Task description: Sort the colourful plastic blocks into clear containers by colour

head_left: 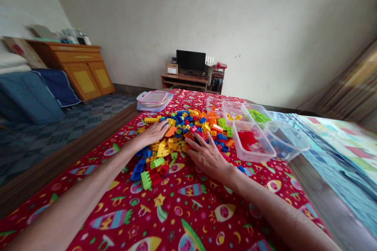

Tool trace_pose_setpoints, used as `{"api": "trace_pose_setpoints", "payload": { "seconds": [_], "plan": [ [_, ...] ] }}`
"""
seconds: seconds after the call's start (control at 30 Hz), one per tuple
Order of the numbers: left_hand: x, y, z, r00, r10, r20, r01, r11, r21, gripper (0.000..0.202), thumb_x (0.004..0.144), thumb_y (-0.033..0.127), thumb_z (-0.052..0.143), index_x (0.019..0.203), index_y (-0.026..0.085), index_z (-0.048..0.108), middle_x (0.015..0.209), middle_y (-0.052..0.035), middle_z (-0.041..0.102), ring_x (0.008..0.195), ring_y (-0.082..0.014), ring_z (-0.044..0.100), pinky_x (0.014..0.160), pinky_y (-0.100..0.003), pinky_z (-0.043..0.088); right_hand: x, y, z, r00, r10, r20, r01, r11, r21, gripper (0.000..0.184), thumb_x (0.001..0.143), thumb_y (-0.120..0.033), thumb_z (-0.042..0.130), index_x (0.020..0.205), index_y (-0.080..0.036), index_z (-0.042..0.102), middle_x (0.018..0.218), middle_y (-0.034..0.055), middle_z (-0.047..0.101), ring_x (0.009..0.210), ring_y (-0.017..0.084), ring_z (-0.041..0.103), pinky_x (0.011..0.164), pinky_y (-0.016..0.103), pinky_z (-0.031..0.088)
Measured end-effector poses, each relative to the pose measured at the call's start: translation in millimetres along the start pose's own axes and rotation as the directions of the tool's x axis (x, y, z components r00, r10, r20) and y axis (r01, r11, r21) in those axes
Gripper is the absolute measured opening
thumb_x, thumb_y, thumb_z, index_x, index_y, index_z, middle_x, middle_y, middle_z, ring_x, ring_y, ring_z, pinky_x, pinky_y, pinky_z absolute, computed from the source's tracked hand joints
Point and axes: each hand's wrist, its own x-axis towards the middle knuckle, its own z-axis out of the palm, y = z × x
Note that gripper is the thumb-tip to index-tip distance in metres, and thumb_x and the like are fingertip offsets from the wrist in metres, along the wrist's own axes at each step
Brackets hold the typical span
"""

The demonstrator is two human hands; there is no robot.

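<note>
**A big, bumpy pile of toy bricks point(169, 147)**

The bricks lie in a messy heap on a red cloth point(173, 223). They look like hard plastic, with square sides and little bumps. Most are yellow, blue, orange, red or green. A light green brick point(146, 180) sits at the near edge.

The left arm reaches in long and almost straight. The left hand point(157, 131) is palm down on the left side of the heap, with its fingers close together and pointing away to the right. I can't tell if its grip is pinching a brick. The right hand point(207, 157) is palm down too, at the near side of the heap. Its grip is spread wide, with the fingers fanned out over the bricks.

To the right stand see-through boxes. One square box point(253, 157) has red bricks, and another point(250, 106) has light green ones. Beside them is a round tub point(297, 145); what is inside is hard to see. Flat lids point(151, 98) are stacked at the far left. The soft-looking cloth has rockets, stars and moons on it. A black screen point(191, 60) stands by the wall point(132, 19).
</note>
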Motion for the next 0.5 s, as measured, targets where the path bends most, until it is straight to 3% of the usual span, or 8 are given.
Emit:
{"api": "trace_pose_setpoints", "payload": {
  "seconds": [0.1, 0.23, 0.37, 0.5],
  "plan": [
    [-5.9, 21.2, -0.7, 0.997, -0.041, 0.065, 0.045, 0.997, -0.06, 0.064, 0.091, 0.052, 0.024, 0.139, 0.014, 0.04, 0.143, -0.0157, 0.045, 0.133, -0.0291, 0.041, 0.109, -0.044, 0.03, -0.8, 14.3, -6.4, 0.991, 0.131, -0.039, -0.131, 0.991, -0.019, 0.022, 0.09, -0.019, 0.047, 0.105, -0.023, 0.063, 0.139, 0.0103, 0.048, 0.133, 0.033, 0.032, 0.104, 0.066, 0.025],
    [-15.7, 48.6, 3.1, 1.0, -0.008, 0.0, 0.008, 0.982, -0.187, 0.068, 0.088, 0.056, 0.029, 0.141, 0.014, 0.036, 0.146, -0.0164, 0.04, 0.137, -0.0303, 0.033, 0.111, -0.046, 0.028, -7.3, 34.2, -13.8, 0.959, 0.273, -0.076, -0.272, 0.962, 0.026, 0.025, 0.089, -0.024, 0.05, 0.11, -0.021, 0.063, 0.113, 0.0149, 0.06, 0.115, 0.03, 0.049, 0.094, 0.048, 0.042],
    [-20.9, 71.8, 3.2, 0.994, 0.104, -0.023, -0.105, 0.917, -0.385, 0.071, 0.088, 0.055, 0.036, 0.144, 0.013, 0.03, 0.151, -0.0154, 0.033, 0.14, -0.0285, 0.027, 0.114, -0.044, 0.022, -14.3, 49.4, -19.9, 0.94, 0.318, -0.126, -0.306, 0.946, 0.108, 0.033, 0.09, -0.018, 0.044, 0.12, -0.017, 0.058, 0.106, 0.0143, 0.062, 0.097, 0.023, 0.057, 0.084, 0.037, 0.047],
    [-18.7, 83.8, 2.3, 0.993, 0.118, -0.021, -0.109, 0.818, -0.565, 0.072, 0.088, 0.059, 0.038, 0.146, 0.018, 0.028, 0.152, -0.0139, 0.03, 0.141, -0.0287, 0.025, 0.114, -0.044, 0.024, -11.8, 50.6, -30.2, 0.946, 0.301, -0.123, -0.279, 0.945, 0.172, 0.03, 0.09, -0.014, 0.044, 0.116, -0.014, 0.059, 0.098, 0.0125, 0.063, 0.088, 0.02, 0.058, 0.079, 0.032, 0.046]
  ]
}}
